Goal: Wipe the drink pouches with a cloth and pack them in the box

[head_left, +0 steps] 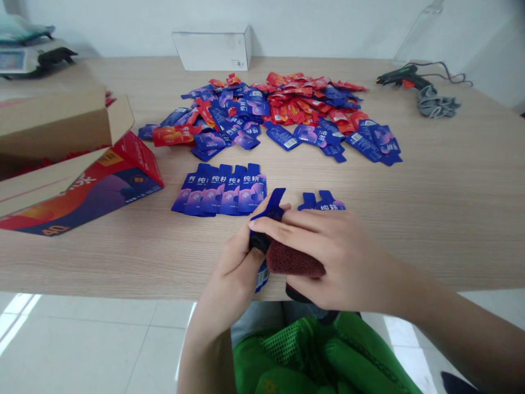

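Note:
Over the table's front edge, my left hand [235,268] grips a blue sachet [274,203], its narrow tab pointing up. Something black [259,241] shows at my left thumb; I cannot tell what it is. My right hand [344,254] is closed round a folded maroon cloth [293,260], its fingertips touching the blue sachet. Just beyond my left hand, a row of overlapping blue sachets [219,190] lies face up with tabs away from me. Behind my right hand, two more blue sachets [328,202] are partly hidden.
A heap of red and blue sachets [287,104] spreads across the back of the table. An open printed carton [123,169] stands at left, red packs inside. A white box [213,50], a scale [24,57], a glue gun [410,76] and a grey scrunchie [438,103] sit farther back.

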Available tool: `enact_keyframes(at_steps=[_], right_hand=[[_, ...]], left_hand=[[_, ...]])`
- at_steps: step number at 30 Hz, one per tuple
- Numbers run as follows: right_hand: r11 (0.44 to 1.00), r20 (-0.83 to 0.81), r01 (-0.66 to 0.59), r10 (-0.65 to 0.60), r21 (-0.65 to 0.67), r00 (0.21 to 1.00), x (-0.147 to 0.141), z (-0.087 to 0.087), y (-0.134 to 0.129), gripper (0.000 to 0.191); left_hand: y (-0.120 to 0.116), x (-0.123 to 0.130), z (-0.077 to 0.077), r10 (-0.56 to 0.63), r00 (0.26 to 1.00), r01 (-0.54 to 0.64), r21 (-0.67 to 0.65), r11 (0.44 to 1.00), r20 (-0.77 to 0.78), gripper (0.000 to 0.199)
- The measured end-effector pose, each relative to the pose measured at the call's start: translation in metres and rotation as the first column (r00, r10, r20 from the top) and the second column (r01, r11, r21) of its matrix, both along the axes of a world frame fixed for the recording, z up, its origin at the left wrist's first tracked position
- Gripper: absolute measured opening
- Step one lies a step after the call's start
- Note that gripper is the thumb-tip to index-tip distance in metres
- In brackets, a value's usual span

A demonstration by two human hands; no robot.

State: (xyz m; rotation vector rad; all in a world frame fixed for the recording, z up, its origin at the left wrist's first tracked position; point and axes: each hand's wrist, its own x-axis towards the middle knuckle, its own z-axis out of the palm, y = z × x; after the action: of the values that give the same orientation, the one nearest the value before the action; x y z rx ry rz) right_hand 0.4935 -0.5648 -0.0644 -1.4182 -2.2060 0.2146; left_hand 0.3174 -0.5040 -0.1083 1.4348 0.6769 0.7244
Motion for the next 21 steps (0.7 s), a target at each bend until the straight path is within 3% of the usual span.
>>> enact_keyframes(at_steps=[8,17,21], right_hand=[[1.0,-0.03,-0.003,0.002,-0.02,1.0,-0.0009,-0.0036,0.0002,0.055],[1.0,-0.048,-0.002,0.001,-0.016,0.999,-0.0016,0.0014,0.0017,0.053],[1.0,-0.013,-0.004,0.004,0.01,1.0,-0.0032,0.0018,0.0015,0.051]], left_hand=[[0.0002,0.0014,-0.0023,-0.014,1.0,0.014,0.003,1.0,-0.009,0.039],[0.0006,0.0016,0.0007,0.0,1.0,0.0,-0.007,1.0,0.011,0.045],[0.0007,-0.0008,0.0001,0.023,1.0,-0.023,0.049,0.999,0.002,0.043]])
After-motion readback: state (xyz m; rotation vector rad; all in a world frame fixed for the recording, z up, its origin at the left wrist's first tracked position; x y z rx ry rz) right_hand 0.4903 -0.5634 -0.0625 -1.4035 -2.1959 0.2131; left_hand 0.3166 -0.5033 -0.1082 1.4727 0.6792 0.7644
